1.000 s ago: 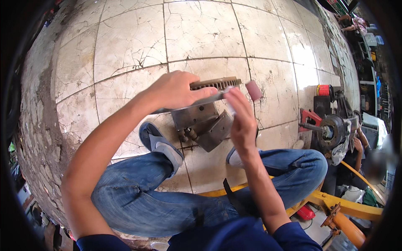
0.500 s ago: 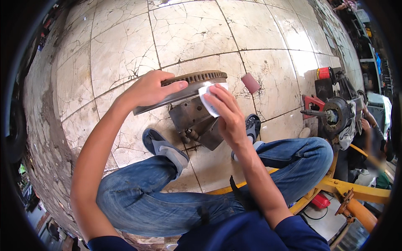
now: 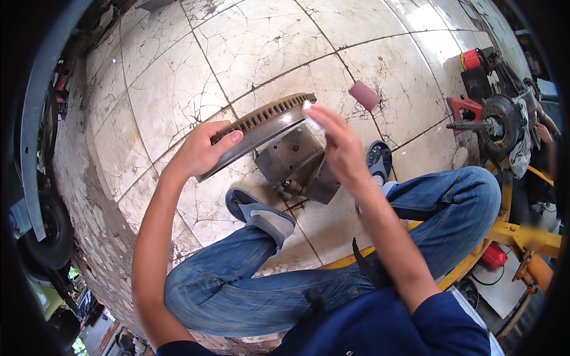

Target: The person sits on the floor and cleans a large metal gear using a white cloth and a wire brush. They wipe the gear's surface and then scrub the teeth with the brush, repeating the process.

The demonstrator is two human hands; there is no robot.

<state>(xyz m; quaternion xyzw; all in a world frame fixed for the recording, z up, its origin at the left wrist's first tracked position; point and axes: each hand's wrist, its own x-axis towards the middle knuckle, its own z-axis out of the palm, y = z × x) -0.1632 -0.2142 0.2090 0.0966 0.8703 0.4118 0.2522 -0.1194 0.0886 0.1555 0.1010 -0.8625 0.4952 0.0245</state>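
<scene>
A toothed flywheel (image 3: 256, 135) is held tilted above the floor, its ring of gear teeth along the upper edge and its right end raised. My left hand (image 3: 205, 149) grips its left side, thumb over the rim and fingers behind. Near the flywheel's right end my right hand (image 3: 341, 142), blurred by motion, pinches a white-backed sheet of sandpaper (image 3: 312, 117) close against the metal; whether it touches is hard to tell. Beneath them a dark steel block stand (image 3: 291, 155) with holes rests on the floor between my feet.
A reddish sandpaper piece (image 3: 364, 96) lies on the cracked floor tiles. At right stand a hub assembly (image 3: 499, 126), a red jack stand (image 3: 465, 111) and a yellow frame (image 3: 515, 234). Another person's arm (image 3: 546, 133) shows beyond. A wheel (image 3: 52, 230) stands at far left.
The flywheel has tilted, its right end now higher. My right hand has slid the sandpaper up toward that end. The whole view has turned and shifted somewhat.
</scene>
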